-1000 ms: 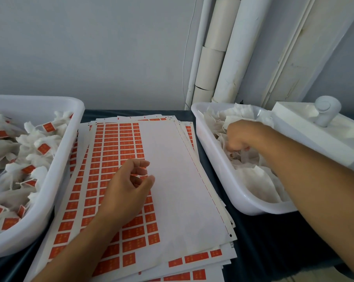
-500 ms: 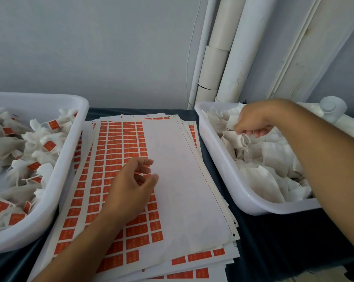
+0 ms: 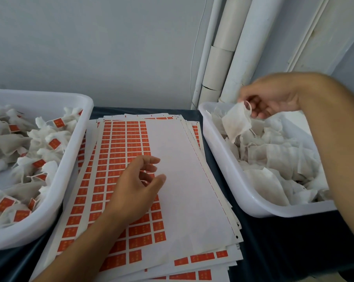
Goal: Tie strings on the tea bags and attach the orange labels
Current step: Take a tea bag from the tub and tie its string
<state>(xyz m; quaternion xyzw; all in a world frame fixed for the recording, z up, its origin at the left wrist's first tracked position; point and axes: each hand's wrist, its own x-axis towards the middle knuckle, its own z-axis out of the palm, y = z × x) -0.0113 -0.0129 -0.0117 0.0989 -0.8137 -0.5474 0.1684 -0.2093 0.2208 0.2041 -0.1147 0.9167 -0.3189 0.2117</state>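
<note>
Right hand [image 3: 273, 99]: raised over the right-hand white tub [image 3: 229, 165], its grip pinching one empty tea bag [image 3: 236, 124] by the top edge, so that the bag hangs clear of the heap; a loop of white string [image 3: 249, 105] shows at the fingertips.
Left hand [image 3: 134, 190]: resting on the label sheets [image 3: 119, 151], fingers loosely curled, grip holding nothing (thumb and forefinger apart).
Label sheets: a fanned stack of orange labels on the dark desk [image 3: 284, 241], lying between the two tubs.
Left tub [image 3: 70, 155]: holds tied tea bags [image 3: 35, 147] already carrying orange tags.
Right tub: heaped with unlabelled bags.
Backdrop: white pipes [image 3: 231, 49] against a pale wall.
</note>
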